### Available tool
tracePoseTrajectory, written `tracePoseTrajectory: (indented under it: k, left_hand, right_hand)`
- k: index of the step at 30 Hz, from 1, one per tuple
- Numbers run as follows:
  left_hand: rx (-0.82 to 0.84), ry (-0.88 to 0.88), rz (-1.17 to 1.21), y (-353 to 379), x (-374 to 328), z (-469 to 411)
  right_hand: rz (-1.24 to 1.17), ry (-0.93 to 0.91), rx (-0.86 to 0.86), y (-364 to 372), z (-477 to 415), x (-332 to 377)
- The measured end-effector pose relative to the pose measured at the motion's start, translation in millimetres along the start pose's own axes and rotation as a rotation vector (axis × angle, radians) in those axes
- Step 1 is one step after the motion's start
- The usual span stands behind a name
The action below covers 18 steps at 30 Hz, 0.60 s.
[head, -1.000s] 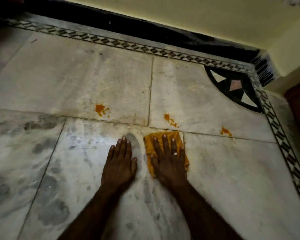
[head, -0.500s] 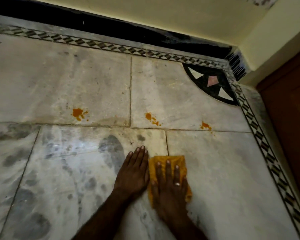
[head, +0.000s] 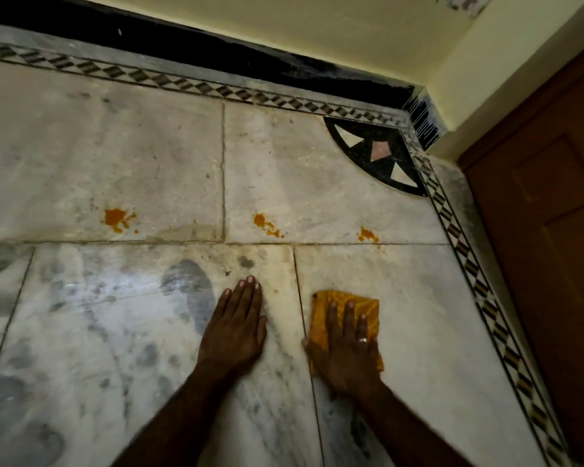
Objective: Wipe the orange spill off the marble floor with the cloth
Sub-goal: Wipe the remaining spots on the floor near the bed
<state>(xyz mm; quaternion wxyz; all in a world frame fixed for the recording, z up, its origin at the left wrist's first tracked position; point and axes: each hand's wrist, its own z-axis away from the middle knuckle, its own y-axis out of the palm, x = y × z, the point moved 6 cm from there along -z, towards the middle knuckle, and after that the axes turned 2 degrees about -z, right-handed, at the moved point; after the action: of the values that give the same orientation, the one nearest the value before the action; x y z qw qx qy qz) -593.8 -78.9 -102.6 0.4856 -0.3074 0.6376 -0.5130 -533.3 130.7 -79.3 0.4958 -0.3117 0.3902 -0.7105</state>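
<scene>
On the marble floor the left orange spot lies well beyond the left hand, which rests flat on bare marble, fingers straight, holding nothing. The middle orange spot sits farther up, between the hands. The yellow cloth lies under the right hand, whose straight fingers press it flat, well short of the right orange spot

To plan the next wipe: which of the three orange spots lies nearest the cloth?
The rightmost spot, nearly straight ahead of the cloth; the middle spot and left spot lie farther to its left.
</scene>
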Motion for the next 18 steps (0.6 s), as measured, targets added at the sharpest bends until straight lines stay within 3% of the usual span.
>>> tracePoseTrajectory:
  k: [4,7,13,18]
  left_hand:
    - [0.061,-0.014,0.032,-3.3,0.6,1.8]
    - [0.077,-0.022,0.046,-9.1,-1.6,1.7]
    - [0.304,-0.089,0.06,-17.8,-4.6,-2.6]
    - [0.512,-0.026,-0.042,-26.2,1.2,-13.7]
  right_hand:
    - [0.158,-0.189,0.357,-26.6,8.6,-4.5]
    - [0.215,-0.254,0.49,-61.0,24.3,-7.3]
    - [0.277,-0.281,0.459,-128.0,86.5,-41.3]
    - [0.271,-0.249,0.385,-114.2,75.1,-61.3]
